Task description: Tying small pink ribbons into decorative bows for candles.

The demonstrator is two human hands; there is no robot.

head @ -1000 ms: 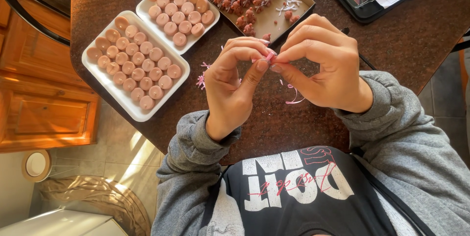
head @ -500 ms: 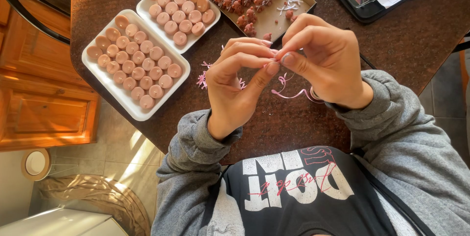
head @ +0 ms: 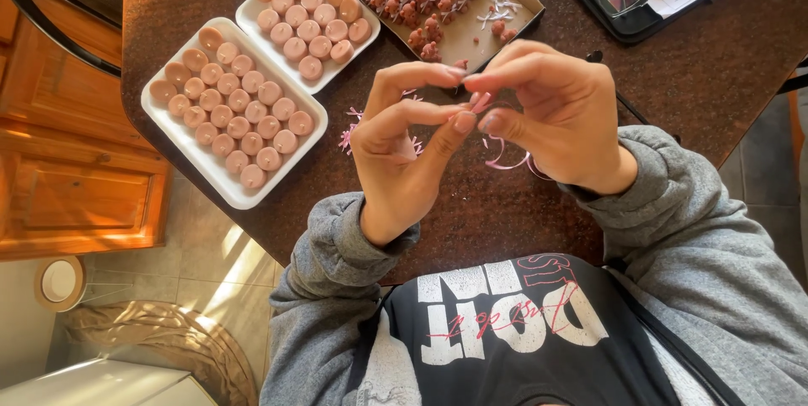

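left hand (head: 400, 149) and right hand (head: 551, 111) now pinch the pink ribbon (head: 505, 158) closer together mid-frame, tightening it.

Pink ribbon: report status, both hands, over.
Left hand and right hand raised over brown table, fingertips pinching a pink ribbon. Loose end curls below. Trays of pink candles left, apart. Nothing in the way.

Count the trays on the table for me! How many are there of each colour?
white trays: 2
brown tray: 1
black tray: 1
Total: 4
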